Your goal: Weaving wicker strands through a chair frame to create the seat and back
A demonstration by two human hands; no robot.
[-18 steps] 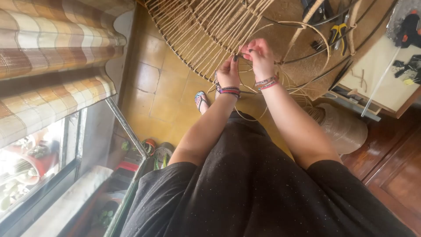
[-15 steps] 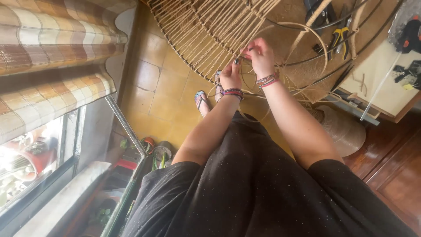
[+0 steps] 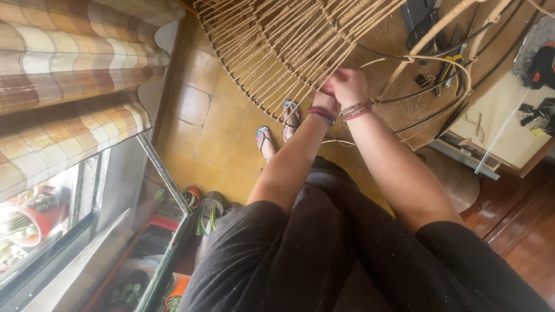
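A large round frame of woven cane strands (image 3: 289,46) leans in front of me, its dark wire rim near the floor. Both my hands work close together at its lower right edge. My left hand (image 3: 325,97) is mostly hidden behind my right hand (image 3: 348,85), whose fingers are closed on thin cane strands (image 3: 341,60). Both wrists carry striped bracelets. A loose cane strand (image 3: 439,60) loops off to the right of my hands. My two feet in flip-flops (image 3: 277,130) stand on the yellow tiled floor just under the frame.
A checked curtain (image 3: 69,86) hangs at the left over a window with potted plants (image 3: 34,214) below. A glass-edged shelf (image 3: 167,190) runs beside my left leg. Pliers with yellow handles (image 3: 451,66) and other tools lie at the right, by a low wooden table (image 3: 497,127).
My hands have drawn closer together and shifted slightly down along the frame's edge; the view has tilted, so both feet now show.
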